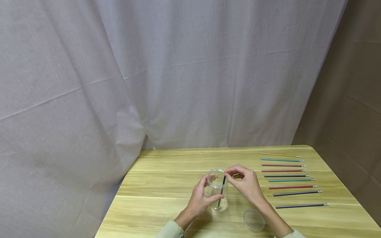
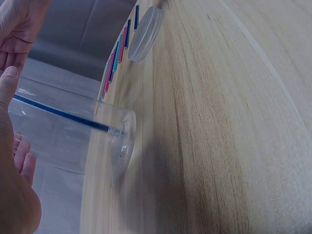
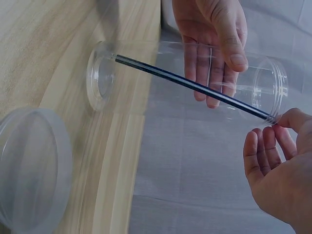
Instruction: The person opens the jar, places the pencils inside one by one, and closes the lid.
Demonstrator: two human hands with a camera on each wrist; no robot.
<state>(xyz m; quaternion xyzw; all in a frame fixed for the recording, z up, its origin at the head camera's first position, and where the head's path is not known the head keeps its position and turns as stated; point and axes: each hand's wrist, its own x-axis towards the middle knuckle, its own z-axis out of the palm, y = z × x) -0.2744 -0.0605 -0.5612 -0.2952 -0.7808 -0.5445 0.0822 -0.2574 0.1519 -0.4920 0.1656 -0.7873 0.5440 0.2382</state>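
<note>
A tall clear plastic jar (image 1: 225, 193) stands open at the top, tilted slightly, with its base at the wooden table. My left hand (image 1: 198, 197) grips its side, thumb in front and fingers round the far side. Inside the jar a single dark blue pencil (image 3: 190, 87) leans at a slant, its silver-banded eraser end down at the bottom. At the rim, the thumb and index finger of my right hand (image 1: 244, 182) pinch the pencil's upper end. The right hand's other fingers are loosely bent outside the jar.
A round clear lid (image 1: 253, 220) lies on the wooden table (image 1: 166, 185) below my right forearm. Several pencils, among them a yellow pencil (image 1: 279, 154) and a dark blue pencil (image 1: 301, 206), lie in a spaced column on the right. Grey cloth (image 1: 190, 82) hangs behind the table.
</note>
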